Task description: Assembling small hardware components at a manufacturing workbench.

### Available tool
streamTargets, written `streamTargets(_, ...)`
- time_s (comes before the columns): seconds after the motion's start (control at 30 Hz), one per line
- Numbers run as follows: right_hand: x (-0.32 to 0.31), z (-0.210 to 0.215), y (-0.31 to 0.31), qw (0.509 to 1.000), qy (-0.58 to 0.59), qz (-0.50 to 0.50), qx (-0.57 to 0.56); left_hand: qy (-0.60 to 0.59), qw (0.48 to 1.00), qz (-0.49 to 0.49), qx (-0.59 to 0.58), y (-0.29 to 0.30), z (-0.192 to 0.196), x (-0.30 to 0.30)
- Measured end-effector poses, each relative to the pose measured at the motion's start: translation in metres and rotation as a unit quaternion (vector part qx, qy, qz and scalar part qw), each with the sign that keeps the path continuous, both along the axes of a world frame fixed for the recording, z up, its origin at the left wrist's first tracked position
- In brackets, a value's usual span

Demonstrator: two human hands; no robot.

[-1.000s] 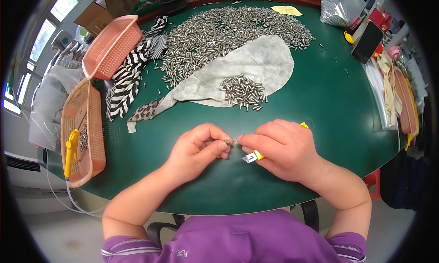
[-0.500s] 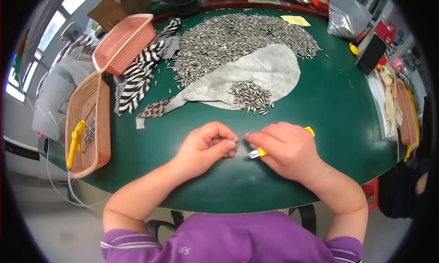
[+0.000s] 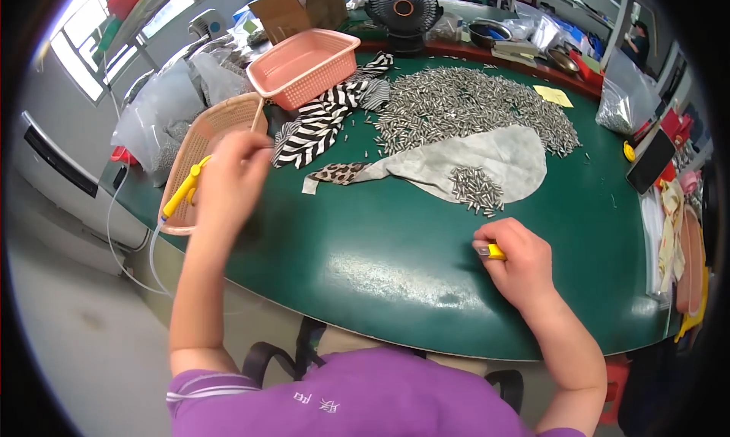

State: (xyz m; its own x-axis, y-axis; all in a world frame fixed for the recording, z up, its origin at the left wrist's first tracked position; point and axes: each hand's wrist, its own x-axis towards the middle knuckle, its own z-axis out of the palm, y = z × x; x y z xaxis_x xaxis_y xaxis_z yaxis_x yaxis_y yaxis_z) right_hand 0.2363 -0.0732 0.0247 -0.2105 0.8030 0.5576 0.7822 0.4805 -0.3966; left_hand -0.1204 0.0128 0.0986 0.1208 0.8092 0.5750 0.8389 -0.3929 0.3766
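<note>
My left hand [image 3: 232, 175] is raised over the long pink basket [image 3: 199, 137], slightly blurred. Its fingers are curled together, and whatever they may hold is hidden. Beside its wrist, a yellow air blow gun [image 3: 181, 195] hangs on the basket's side. My right hand [image 3: 518, 258] is closed around a yellow utility knife [image 3: 496, 251] above the table's right half, its metal tip pointing left. Just beyond that hand, a small heap of silvery metal pins [image 3: 477, 190] lies on the grey cloth [image 3: 521, 159].
A large pile of metal pins [image 3: 456, 106] covers the back of the green table [image 3: 365, 239]. A striped cloth [image 3: 319, 125] and a second pink basket [image 3: 304, 72] lie at the left. A black fan [image 3: 403, 11] stands behind. At the right are a phone [image 3: 651, 162] and a plastic bag [image 3: 625, 102].
My left hand has moved from the table's front, where it pinched a small metal pin, up and left over the basket. My right hand keeps the knife. The whole view has shifted.
</note>
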Motion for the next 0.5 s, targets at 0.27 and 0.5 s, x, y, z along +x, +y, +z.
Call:
streamTargets(0.27, -0.008, -0.004, -0.001, 0.998, -0.006, 0.046, -0.035, 0.063, 0.994, 0.088, 0.001, -0.002, -0.014, -0.05)
streamTargets(0.5, -0.001, -0.008, -0.002, 0.999, -0.008, 0.05, -0.009, 0.057, 0.956, -0.201, -0.206, 0.035, -0.04, 0.111)
